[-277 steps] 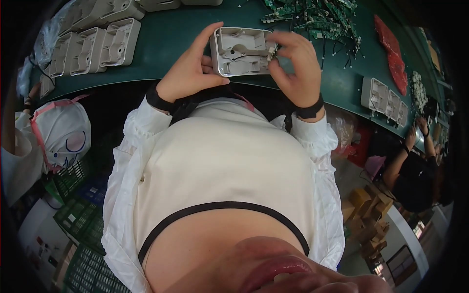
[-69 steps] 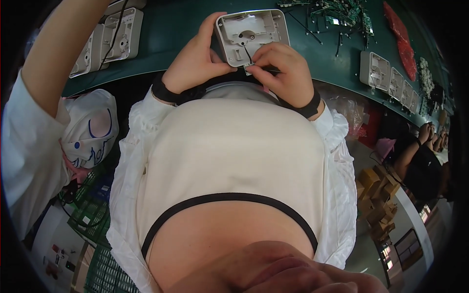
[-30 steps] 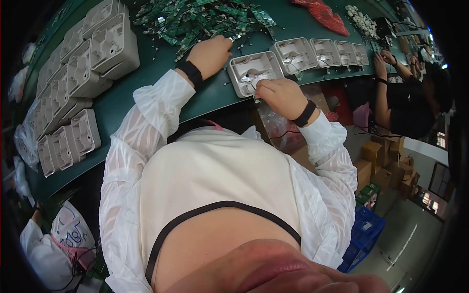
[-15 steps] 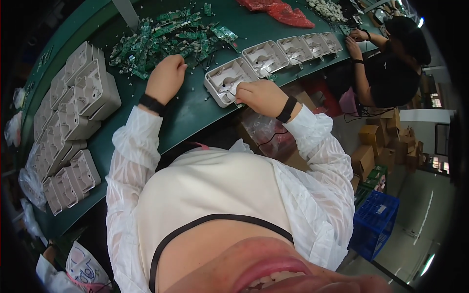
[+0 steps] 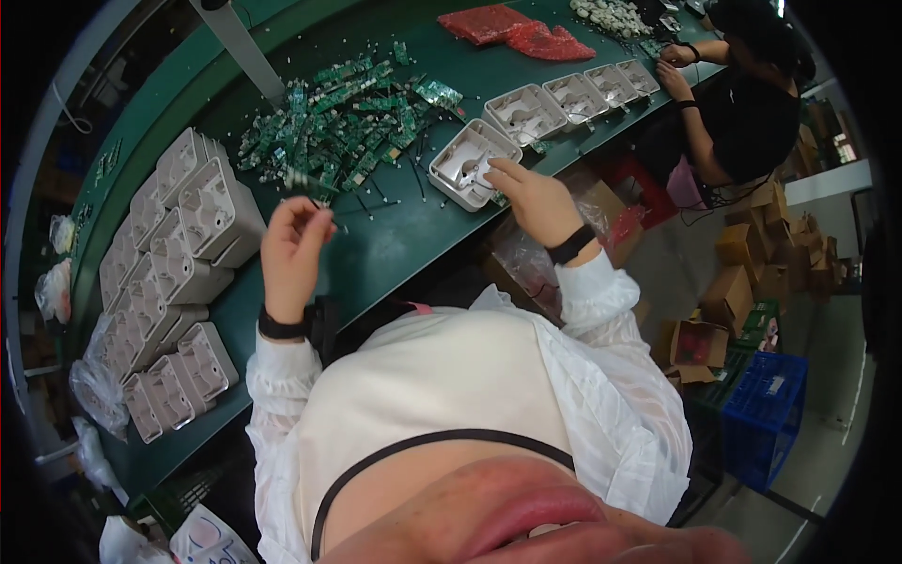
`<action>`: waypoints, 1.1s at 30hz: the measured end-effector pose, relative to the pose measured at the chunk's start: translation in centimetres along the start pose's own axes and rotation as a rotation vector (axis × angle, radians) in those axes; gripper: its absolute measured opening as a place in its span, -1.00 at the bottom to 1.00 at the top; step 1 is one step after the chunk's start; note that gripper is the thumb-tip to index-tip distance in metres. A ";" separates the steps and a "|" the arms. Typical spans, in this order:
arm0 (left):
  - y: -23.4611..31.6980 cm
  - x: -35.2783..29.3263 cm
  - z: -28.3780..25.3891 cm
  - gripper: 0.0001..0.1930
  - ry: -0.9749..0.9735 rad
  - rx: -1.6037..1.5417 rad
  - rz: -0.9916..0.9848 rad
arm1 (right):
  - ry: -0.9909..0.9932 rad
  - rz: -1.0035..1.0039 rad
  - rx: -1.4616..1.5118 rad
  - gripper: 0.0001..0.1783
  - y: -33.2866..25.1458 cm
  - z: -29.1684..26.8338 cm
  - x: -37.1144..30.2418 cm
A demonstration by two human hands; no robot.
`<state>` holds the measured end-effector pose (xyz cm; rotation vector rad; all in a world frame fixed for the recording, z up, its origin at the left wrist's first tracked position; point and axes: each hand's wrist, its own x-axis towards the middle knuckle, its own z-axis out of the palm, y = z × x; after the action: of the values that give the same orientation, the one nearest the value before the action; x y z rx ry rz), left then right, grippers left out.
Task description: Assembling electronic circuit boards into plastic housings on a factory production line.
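My left hand (image 5: 295, 252) is raised over the green bench in front of a heap of circuit boards (image 5: 352, 122). Its thumb and fingers pinch a small circuit board (image 5: 303, 180) with thin dark wires, smeared by motion. At the near end of a row of white plastic housings, my right hand (image 5: 540, 205) reaches over the rim of the closest open housing (image 5: 451, 191). The fingers of this hand are stretched out and slightly apart; its thumb is hidden. A small green board (image 5: 501, 199) shows at the housing's edge, just below those fingers.
Stacked white housings (image 5: 221, 211) stand on the left of the bench. Several more housings (image 5: 528, 115) run toward a co-worker (image 5: 742, 103) at the far right. Red bubble wrap (image 5: 550, 40) lies at the back. Cardboard boxes (image 5: 728, 299) and a blue crate (image 5: 766, 418) are on the floor.
My left hand has drawn back from the heap toward me, with the wired board in its fingers. My right hand's fingers have straightened from a pinch at the housing's rim. The view has shifted.
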<state>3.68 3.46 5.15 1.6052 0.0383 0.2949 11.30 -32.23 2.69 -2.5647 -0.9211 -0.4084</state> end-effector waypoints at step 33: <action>1.6 -18.2 -15.7 -0.71 0.679 1.469 -0.106 | -0.380 0.435 1.965 -0.86 -10.5 10.6 6.8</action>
<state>-17.46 14.94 4.16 2.8304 1.0664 0.8302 10.97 -16.37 -1.33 -0.8520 -0.3286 0.7929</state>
